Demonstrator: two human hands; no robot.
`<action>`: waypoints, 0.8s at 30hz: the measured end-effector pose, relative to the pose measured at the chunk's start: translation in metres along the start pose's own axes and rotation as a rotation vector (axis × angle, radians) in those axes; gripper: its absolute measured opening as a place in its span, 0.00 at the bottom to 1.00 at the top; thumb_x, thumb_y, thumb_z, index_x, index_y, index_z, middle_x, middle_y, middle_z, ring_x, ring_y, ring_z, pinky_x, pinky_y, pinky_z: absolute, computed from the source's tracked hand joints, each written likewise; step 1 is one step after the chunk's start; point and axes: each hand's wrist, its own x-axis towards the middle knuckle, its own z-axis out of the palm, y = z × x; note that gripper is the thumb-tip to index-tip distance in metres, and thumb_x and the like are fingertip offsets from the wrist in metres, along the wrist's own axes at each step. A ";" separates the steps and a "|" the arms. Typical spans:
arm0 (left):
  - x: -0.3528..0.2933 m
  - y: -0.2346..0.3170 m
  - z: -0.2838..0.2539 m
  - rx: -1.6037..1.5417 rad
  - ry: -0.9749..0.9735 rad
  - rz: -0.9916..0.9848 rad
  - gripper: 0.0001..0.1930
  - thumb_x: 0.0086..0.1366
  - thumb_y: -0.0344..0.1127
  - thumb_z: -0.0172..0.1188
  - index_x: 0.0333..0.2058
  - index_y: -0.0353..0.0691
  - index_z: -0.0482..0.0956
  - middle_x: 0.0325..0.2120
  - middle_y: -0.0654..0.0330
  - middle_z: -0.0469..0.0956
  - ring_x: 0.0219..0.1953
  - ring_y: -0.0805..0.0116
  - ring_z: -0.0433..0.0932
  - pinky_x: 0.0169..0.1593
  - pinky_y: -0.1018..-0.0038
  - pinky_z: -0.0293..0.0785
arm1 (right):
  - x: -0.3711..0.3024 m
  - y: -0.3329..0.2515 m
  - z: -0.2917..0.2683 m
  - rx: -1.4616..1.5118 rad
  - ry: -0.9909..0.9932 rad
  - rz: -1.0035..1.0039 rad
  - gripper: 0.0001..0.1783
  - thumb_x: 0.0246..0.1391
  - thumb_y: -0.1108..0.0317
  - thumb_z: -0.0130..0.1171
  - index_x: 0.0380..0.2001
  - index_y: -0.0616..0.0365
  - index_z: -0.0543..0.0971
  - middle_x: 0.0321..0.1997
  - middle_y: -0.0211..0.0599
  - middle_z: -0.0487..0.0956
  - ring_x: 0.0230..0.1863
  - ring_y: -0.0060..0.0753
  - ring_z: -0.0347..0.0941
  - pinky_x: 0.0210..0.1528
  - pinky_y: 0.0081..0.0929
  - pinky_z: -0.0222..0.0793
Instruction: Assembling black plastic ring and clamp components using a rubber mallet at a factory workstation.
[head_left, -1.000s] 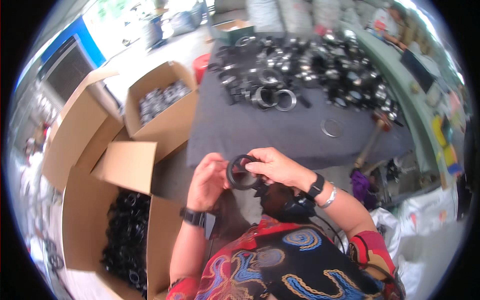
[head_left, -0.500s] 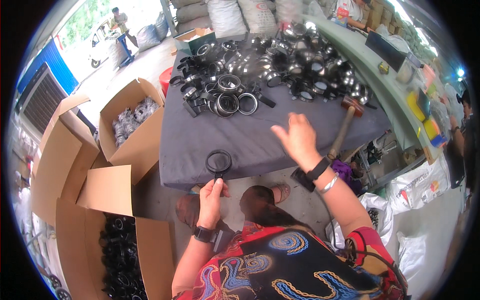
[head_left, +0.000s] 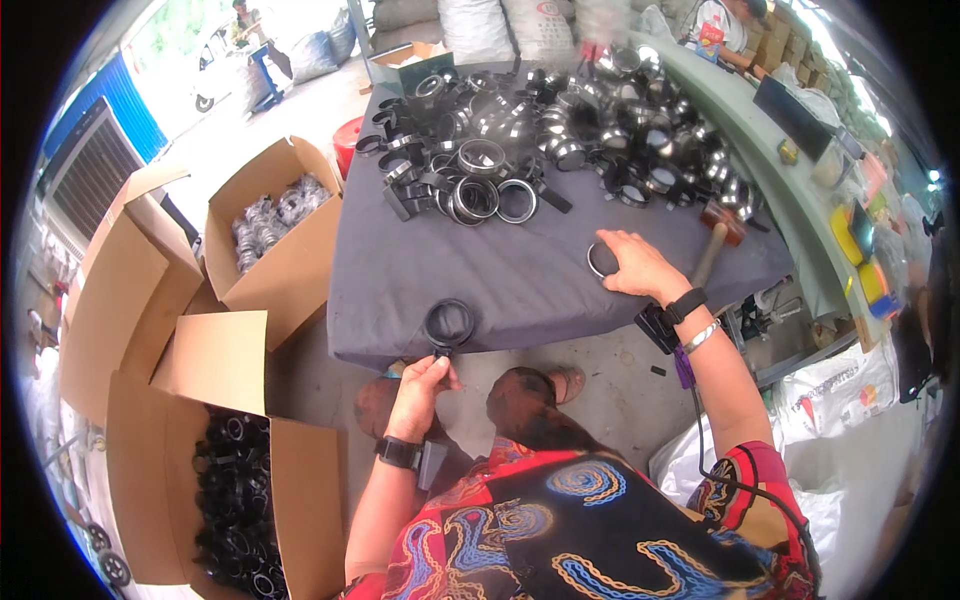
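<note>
My left hand [head_left: 424,388] pinches the short stem of a black ring [head_left: 449,323], which stands up at the near edge of the grey cloth-covered table [head_left: 385,300]. Over the table to the right, my right hand [head_left: 645,268] has thumb and fingers around a thin silver ring [head_left: 597,260]; part of that ring is hidden behind the hand. Beyond both hands lies a big heap of black and silver rings [head_left: 482,158], several with black stems. A mallet [head_left: 723,223] with a reddish-brown head rests just beyond my right hand.
At my left stand an open carton of black parts [head_left: 235,490] and another carton with clear-wrapped pieces [head_left: 280,215]. A green-topped bench [head_left: 715,110] runs along the right. White sacks [head_left: 835,390] lie below it. People are farther back.
My right hand, empty and spread before, has come down to the right and now grips a silver ring. My left hand keeps hold of the black ring. The whole view has shifted slightly.
</note>
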 end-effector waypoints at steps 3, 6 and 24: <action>0.002 0.004 -0.004 0.006 -0.023 -0.006 0.14 0.68 0.39 0.52 0.25 0.39 0.75 0.22 0.64 0.75 0.29 0.71 0.74 0.41 0.72 0.69 | 0.006 -0.023 -0.005 -0.098 0.056 0.190 0.36 0.41 0.50 0.65 0.49 0.65 0.73 0.47 0.52 0.75 0.51 0.52 0.71 0.52 0.43 0.68; 0.002 0.002 -0.007 0.015 -0.042 -0.001 0.14 0.68 0.39 0.52 0.25 0.39 0.76 0.22 0.63 0.75 0.29 0.71 0.74 0.42 0.73 0.69 | 0.009 -0.035 0.000 -0.163 0.020 0.363 0.36 0.40 0.44 0.67 0.43 0.65 0.76 0.40 0.54 0.77 0.45 0.54 0.74 0.48 0.43 0.71; 0.002 0.006 -0.009 -0.007 -0.062 0.003 0.13 0.66 0.39 0.55 0.27 0.37 0.78 0.24 0.62 0.77 0.30 0.71 0.74 0.40 0.73 0.67 | 0.028 -0.158 -0.004 0.190 -0.171 -0.750 0.34 0.32 0.82 0.59 0.51 0.59 0.72 0.51 0.44 0.70 0.53 0.49 0.66 0.52 0.37 0.69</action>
